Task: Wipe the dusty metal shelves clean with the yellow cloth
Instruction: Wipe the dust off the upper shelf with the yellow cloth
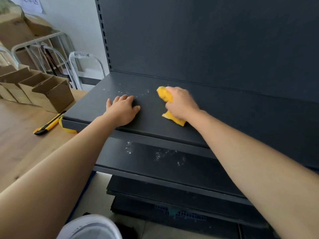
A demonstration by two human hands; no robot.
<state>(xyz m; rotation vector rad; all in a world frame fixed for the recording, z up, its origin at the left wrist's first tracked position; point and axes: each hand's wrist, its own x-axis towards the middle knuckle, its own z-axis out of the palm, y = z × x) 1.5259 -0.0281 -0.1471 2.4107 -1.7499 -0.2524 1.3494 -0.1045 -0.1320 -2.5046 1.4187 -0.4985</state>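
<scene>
The dark metal top shelf [96, 104] carries white dust specks [133, 93] near its back left. My right hand [181, 104] presses the bunched yellow cloth [165, 95] flat on this shelf, right of the dust; cloth ends stick out ahead of and behind the hand. My left hand [123, 109] lies palm down on the shelf with fingers spread, just in front of the dust, holding nothing. The lower shelf [198, 169] below also shows white dust patches [160, 154]. Further shelves lie beneath it.
A wooden table [20, 138] stands at the left with a yellow utility knife [49, 125], a yellow object [68, 129] tucked by the shelf corner, and several open cardboard boxes [53, 94]. White metal frames [51, 54] lean behind. The shelf's dark back panel [207, 40] rises ahead.
</scene>
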